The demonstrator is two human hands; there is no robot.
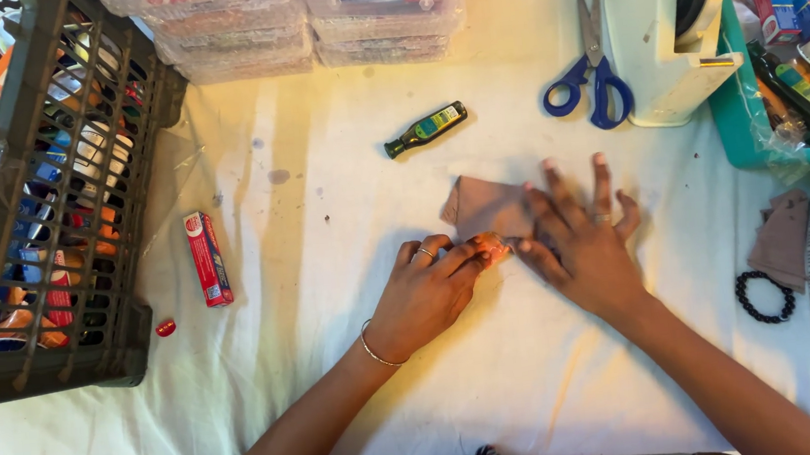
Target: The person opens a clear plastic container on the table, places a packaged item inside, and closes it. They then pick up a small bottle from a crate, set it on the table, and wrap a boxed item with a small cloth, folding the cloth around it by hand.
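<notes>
Meanwhile the right hand (580, 240) lies flat, released, on the brown cloth (487, 208); the left hand (431, 289) pinches a small orange item (494, 246), which could slip loose.

Blue-handled scissors (590, 71) beside white tape dispenser (668, 29) — small dark bottle (426, 128) mid-cloth. Red tube box (207, 258) near black crate (38, 223); bead bracelet (764, 297) at right — teal bin (739, 116) behind.
</notes>
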